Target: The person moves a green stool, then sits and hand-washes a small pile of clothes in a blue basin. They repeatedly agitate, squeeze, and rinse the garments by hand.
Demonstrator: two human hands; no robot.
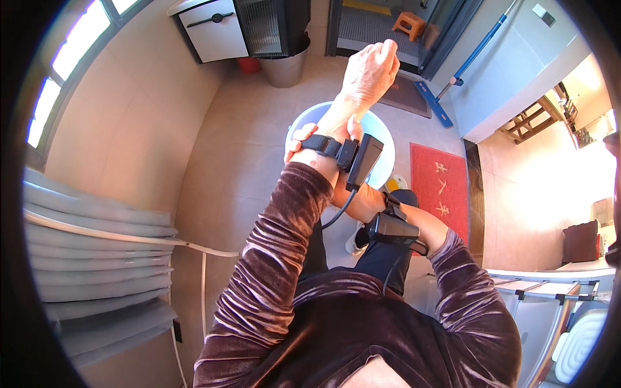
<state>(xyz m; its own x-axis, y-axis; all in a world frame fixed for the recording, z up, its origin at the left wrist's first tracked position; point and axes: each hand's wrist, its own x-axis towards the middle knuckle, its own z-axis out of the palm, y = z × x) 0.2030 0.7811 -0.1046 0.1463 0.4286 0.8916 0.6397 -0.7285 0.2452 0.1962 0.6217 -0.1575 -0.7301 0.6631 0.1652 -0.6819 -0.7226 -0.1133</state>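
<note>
My left arm reaches forward, and my left hand (371, 70) is closed in a fist with nothing visible in it. From underneath, my right hand (302, 136) wraps around the left forearm (330, 127); its fingers show on one side and its thumb on the other. The palm is hidden. A black strap (316, 143) with a black device (366, 160) sits on the left forearm, beside the gripping fingers. Another black device (392, 228) is strapped to my right forearm. Below both arms stands a pale blue bucket (386, 145), largely covered by them.
A red mat (439, 189) with writing lies to the right. A blue flat mop (434, 104) leans on the wall. Ahead are a grey bin (286, 68), a white-fronted cabinet (213, 31) and an orange stool (409, 25) beyond a doorway. A folding cover (102, 262) is at left.
</note>
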